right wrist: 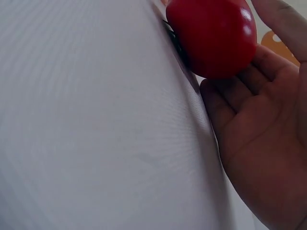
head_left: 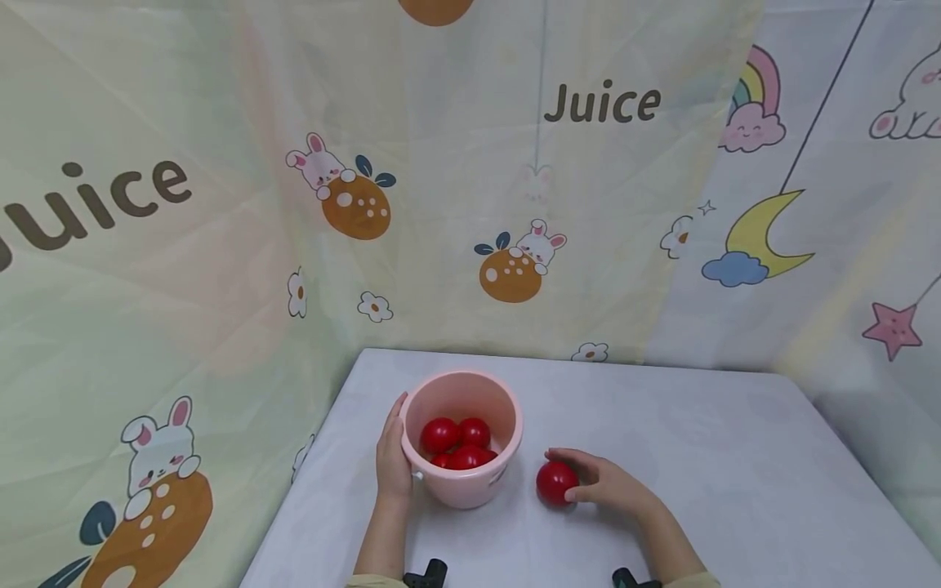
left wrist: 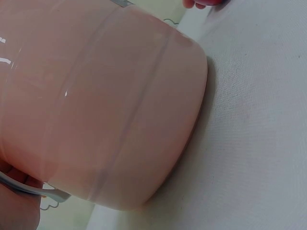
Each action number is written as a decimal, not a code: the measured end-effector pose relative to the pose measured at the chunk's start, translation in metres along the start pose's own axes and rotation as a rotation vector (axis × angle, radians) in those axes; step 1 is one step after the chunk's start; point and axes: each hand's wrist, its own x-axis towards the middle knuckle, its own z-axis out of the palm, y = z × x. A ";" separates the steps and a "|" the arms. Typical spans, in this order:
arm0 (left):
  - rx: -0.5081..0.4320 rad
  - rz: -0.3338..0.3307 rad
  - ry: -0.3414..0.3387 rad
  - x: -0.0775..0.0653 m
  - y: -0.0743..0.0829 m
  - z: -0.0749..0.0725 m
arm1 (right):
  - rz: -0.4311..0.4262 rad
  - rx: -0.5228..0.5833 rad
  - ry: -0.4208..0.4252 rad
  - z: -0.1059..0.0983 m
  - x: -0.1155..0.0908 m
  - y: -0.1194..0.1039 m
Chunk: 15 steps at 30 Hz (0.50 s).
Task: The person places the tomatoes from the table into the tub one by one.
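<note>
A pink bucket (head_left: 470,490) stands upright on the table, with several red tomatoes (head_left: 469,457) inside. My left hand (head_left: 393,457) rests along the bucket's left side, its fingers reaching up to the rim. In the left wrist view, part of that hand (left wrist: 19,211) shows by the bucket's pale handle (left wrist: 33,188). To the right of the bucket, my right hand (head_left: 606,483) holds another red tomato (head_left: 556,483), thumb on the near side and fingers round the far side. Dark green leaves show under this tomato (right wrist: 211,36) in the right wrist view, close at the tabletop.
A white cloth covers the table (head_left: 706,441). Behind it and to the left hangs a printed curtain (head_left: 441,163) with rabbits, fruit and lettering. Dark wrist-camera mounts (head_left: 434,573) show at both wrists.
</note>
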 end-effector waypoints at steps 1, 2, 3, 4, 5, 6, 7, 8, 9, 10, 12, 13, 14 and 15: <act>0.000 0.000 -0.001 0.000 0.000 0.000 | 0.002 -0.004 0.004 0.000 0.000 0.001; -0.002 0.000 -0.001 0.000 0.000 0.000 | 0.004 -0.005 0.004 0.000 0.000 0.001; -0.002 -0.001 -0.001 0.000 -0.001 0.001 | 0.005 -0.009 0.007 0.000 0.000 0.002; -0.005 -0.002 -0.001 0.000 -0.001 0.000 | 0.008 -0.014 0.009 0.000 0.000 0.002; -0.007 -0.002 -0.001 0.001 -0.001 0.000 | 0.012 -0.018 0.012 0.001 0.000 0.003; -0.009 -0.003 -0.001 0.001 -0.001 0.000 | 0.015 -0.020 0.014 0.001 0.000 0.003; -0.010 -0.003 -0.003 0.001 -0.001 0.000 | 0.018 -0.027 0.018 0.001 0.000 0.003; -0.009 -0.003 -0.004 0.001 -0.001 -0.001 | 0.018 -0.033 0.020 0.002 0.000 0.003; -0.009 -0.003 -0.006 0.001 -0.002 -0.001 | 0.019 -0.039 0.024 0.002 0.000 0.003; -0.010 -0.004 -0.007 0.001 -0.002 -0.001 | 0.020 -0.045 0.027 0.002 -0.001 0.003; -0.007 -0.006 -0.006 0.001 -0.002 -0.001 | 0.016 -0.051 0.028 0.002 -0.001 0.003; -0.006 -0.006 -0.005 0.001 -0.002 -0.001 | 0.015 -0.053 0.029 0.002 -0.001 0.003; -0.004 -0.006 -0.005 0.001 -0.002 -0.001 | 0.015 -0.054 0.028 0.002 -0.001 0.002; -0.005 -0.006 -0.003 0.001 -0.001 -0.001 | 0.017 -0.057 0.030 0.002 -0.001 0.002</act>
